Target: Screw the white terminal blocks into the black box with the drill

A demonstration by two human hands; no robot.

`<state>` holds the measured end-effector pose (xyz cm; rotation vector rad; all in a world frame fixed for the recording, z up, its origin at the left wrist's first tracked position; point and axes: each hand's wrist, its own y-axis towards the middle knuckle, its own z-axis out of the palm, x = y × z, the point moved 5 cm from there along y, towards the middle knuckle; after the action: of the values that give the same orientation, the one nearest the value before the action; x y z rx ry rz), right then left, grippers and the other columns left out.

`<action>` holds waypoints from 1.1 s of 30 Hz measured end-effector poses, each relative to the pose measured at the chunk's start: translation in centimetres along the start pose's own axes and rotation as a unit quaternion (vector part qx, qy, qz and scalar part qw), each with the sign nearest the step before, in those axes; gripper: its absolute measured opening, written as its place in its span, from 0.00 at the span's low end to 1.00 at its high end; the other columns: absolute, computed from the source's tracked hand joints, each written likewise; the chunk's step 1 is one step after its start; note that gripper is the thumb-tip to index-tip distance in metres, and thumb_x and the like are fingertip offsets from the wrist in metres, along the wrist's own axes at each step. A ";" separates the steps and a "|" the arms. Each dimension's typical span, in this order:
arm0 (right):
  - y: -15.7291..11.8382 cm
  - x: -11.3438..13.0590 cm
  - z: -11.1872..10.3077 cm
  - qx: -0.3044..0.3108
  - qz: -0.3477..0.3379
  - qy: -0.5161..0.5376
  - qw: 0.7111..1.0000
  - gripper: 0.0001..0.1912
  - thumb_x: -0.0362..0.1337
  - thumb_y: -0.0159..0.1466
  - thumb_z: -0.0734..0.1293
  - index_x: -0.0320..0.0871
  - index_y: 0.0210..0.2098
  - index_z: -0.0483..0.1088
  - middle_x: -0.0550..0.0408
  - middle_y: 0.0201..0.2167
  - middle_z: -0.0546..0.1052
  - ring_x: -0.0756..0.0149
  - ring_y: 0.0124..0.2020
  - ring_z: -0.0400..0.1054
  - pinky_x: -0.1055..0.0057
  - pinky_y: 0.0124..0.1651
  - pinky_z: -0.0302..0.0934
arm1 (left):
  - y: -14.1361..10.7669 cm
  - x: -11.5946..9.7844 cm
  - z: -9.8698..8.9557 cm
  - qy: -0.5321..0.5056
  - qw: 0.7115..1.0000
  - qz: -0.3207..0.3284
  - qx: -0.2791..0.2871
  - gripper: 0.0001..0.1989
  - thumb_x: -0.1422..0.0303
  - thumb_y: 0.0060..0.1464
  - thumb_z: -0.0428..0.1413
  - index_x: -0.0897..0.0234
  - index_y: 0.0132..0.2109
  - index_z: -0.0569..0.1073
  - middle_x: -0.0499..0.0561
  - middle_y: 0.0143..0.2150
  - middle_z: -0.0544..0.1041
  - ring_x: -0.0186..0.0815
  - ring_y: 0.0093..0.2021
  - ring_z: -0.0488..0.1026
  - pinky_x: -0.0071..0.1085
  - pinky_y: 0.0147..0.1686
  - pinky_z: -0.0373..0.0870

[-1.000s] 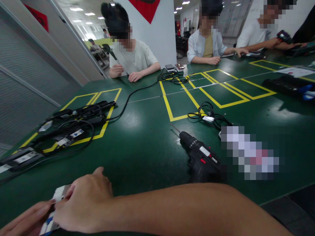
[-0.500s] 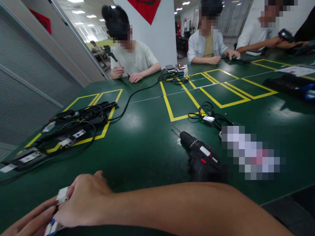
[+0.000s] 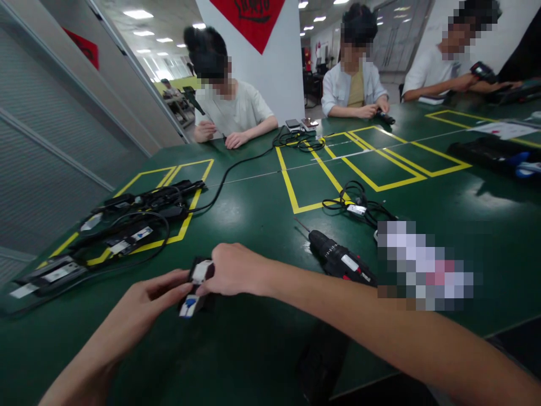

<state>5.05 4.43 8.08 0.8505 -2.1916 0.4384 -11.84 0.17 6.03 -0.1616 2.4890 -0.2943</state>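
Observation:
A small black device (image 3: pixel 195 288) with white labels, one bearing a blue mark, is held between both hands above the green table. My left hand (image 3: pixel 147 304) grips its left side with fingers and thumb. My right hand (image 3: pixel 232 269) holds its upper right side, fingers curled round the edge. To the right, a black cordless drill (image 3: pixel 338 256) with a thin bit lies partly behind my right forearm.
Black devices with cables (image 3: pixel 143 206) lie in a yellow-taped area at the left. A coiled cable (image 3: pixel 359 206) and a blurred pale object (image 3: pixel 422 262) are at the right. Three people sit across the green table (image 3: pixel 249 231); a long black cable crosses it.
Both hands have moved up and right with the small device, away from the lower left corner. My right forearm now covers part of the drill. The person in the middle has shifted their hands.

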 end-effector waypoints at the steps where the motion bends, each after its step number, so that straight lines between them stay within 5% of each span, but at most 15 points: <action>1: -0.9 -1.0 -0.9 -0.025 0.004 -0.022 0.999 0.22 0.51 0.50 0.71 0.40 0.35 0.74 0.46 0.32 0.78 0.55 0.34 0.74 0.68 0.29 0.67 | 1.0 -2.1 0.8 -0.021 0.996 0.062 0.058 0.19 0.57 0.54 0.52 0.60 0.49 0.73 0.45 0.45 0.76 0.41 0.49 0.69 0.32 0.50 0.63; 6: -5.4 -5.5 -3.5 -0.128 0.099 -0.130 0.978 0.21 0.50 0.55 0.69 0.40 0.39 0.74 0.44 0.35 0.77 0.53 0.38 0.73 0.63 0.36 0.67 | 5.6 -10.6 4.5 0.000 0.952 0.240 0.191 0.19 0.60 0.52 0.55 0.59 0.50 0.73 0.50 0.43 0.74 0.40 0.43 0.71 0.32 0.45 0.66; 10: -7.4 -7.2 -3.7 -0.145 0.174 -0.196 0.954 0.18 0.47 0.60 0.65 0.36 0.37 0.75 0.41 0.34 0.77 0.53 0.38 0.73 0.61 0.37 0.66 | 7.8 -13.8 7.1 0.028 0.918 0.324 0.226 0.20 0.60 0.52 0.56 0.59 0.51 0.72 0.51 0.42 0.73 0.39 0.41 0.71 0.33 0.42 0.67; 17: -8.0 -7.6 -2.9 -0.179 0.214 -0.241 0.930 0.19 0.45 0.63 0.63 0.33 0.38 0.74 0.38 0.34 0.76 0.56 0.32 0.72 0.66 0.29 0.65 | 7.9 -13.0 8.7 -0.055 0.921 0.327 0.204 0.22 0.61 0.55 0.54 0.57 0.57 0.66 0.53 0.51 0.69 0.41 0.49 0.67 0.40 0.50 0.64; 25: -8.5 -8.1 -2.2 -0.249 0.189 -0.297 0.902 0.17 0.42 0.61 0.65 0.31 0.37 0.72 0.41 0.30 0.75 0.56 0.26 0.72 0.67 0.22 0.63 | 6.9 -13.0 9.2 -0.045 0.924 0.355 0.131 0.21 0.63 0.55 0.54 0.59 0.55 0.68 0.53 0.50 0.71 0.41 0.50 0.68 0.43 0.53 0.62; 33: -9.1 -7.6 -2.6 -0.216 0.181 -0.284 0.916 0.13 0.36 0.62 0.64 0.30 0.41 0.71 0.40 0.34 0.76 0.52 0.31 0.74 0.62 0.27 0.68 | 7.2 -12.1 9.3 -0.092 0.932 0.326 0.126 0.27 0.62 0.50 0.59 0.59 0.57 0.65 0.55 0.57 0.68 0.44 0.56 0.65 0.46 0.56 0.61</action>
<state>16.56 2.53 4.63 0.3419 -2.8480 -0.1618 3.01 7.75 3.87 0.6998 2.1451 -0.2904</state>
